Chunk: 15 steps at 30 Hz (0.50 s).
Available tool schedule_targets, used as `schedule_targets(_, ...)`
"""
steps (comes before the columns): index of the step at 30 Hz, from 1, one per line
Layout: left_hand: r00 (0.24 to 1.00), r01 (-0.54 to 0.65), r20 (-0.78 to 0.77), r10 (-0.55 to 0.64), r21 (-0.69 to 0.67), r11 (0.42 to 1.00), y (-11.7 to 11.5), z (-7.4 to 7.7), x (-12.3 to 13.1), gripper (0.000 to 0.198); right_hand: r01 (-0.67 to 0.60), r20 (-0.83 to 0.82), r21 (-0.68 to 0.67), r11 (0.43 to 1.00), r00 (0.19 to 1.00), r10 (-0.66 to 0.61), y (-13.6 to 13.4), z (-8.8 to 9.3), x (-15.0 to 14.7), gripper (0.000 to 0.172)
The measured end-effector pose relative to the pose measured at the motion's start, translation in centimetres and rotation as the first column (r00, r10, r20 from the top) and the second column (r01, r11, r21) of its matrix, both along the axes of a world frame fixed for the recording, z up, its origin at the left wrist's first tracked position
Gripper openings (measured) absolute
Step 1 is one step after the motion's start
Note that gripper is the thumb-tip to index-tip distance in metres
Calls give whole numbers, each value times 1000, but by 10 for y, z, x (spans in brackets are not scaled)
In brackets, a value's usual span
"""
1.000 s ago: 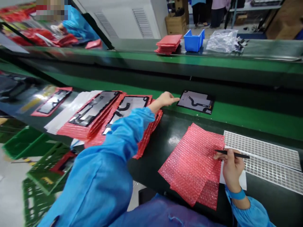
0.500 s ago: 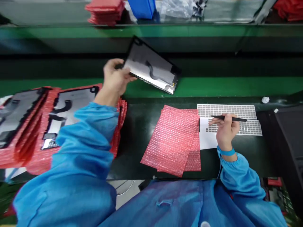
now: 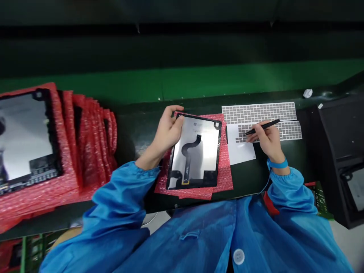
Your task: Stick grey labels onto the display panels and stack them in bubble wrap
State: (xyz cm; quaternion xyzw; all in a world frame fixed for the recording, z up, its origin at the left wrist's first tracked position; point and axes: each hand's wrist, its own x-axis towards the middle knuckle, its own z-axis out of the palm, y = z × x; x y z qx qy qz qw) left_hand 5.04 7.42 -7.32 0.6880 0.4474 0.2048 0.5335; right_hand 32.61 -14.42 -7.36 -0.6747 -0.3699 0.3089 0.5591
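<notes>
A tablet screen panel (image 3: 209, 151) lies back side up on pink bubble wrap (image 3: 226, 167), a curved black ribbon cable across its silvery back. My left hand (image 3: 169, 131) grips its upper left corner between thumb and fingers. Closed around black tweezers (image 3: 269, 124), my right hand (image 3: 269, 141) is over the lower of the sheets of small grey square stickers (image 3: 258, 112). The tweezer tips point left, at the sticker squares beside a white backing paper (image 3: 241, 152). Whether the tips hold a sticker is too small to tell.
Several panels in pink bubble wrap (image 3: 66, 167) stand stacked at the left. A black tray (image 3: 344, 136) with another panel is at the right edge. A crumpled white scrap (image 3: 307, 93) lies at the back right, before a green ledge (image 3: 199, 81).
My left hand has brought the panel down from above the ledge and onto the bubble wrap. My right hand keeps the tweezers, now tilted with tips lower. The view has shifted downward.
</notes>
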Motion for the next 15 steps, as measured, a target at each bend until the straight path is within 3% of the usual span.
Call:
schedule_targets(3, 998, -29, -44, 33, 108, 994, -1, -18, -1, 42, -63, 32, -71, 995, 997, 66, -2, -10, -1, 47)
schedule_targets(5, 992, -48, -102, 74, 235, 971, -2, -19, -5, 41, -85, 69, -97, 992, 993, 92, -2, -14, -2, 45)
schedule_targets(7, 976, -52, -169, 139, 439, 897, -8, -11, -7, 41, -96, 105, -123, 988, 989, 109, -1, -15, -3, 44)
schedule_targets(10, 973, 20, -179, 148, 698, 716, -28, 9, -10, 39, -107, 143, -153, 982, 981, 129, 0, -12, -4, 44)
schedule_targets(13, 978, 208, -154, -141, 781, 588, -60, 24, -11, 25, -114, 157, -176, 978, 977, 142, 1, -8, -3, 42)
schedule_targets(15, 899, 396, -230, -372, 788, 471, -84, 25, -11, 24, -117, 152, -186, 976, 977, 146, 1, -6, -3, 42)
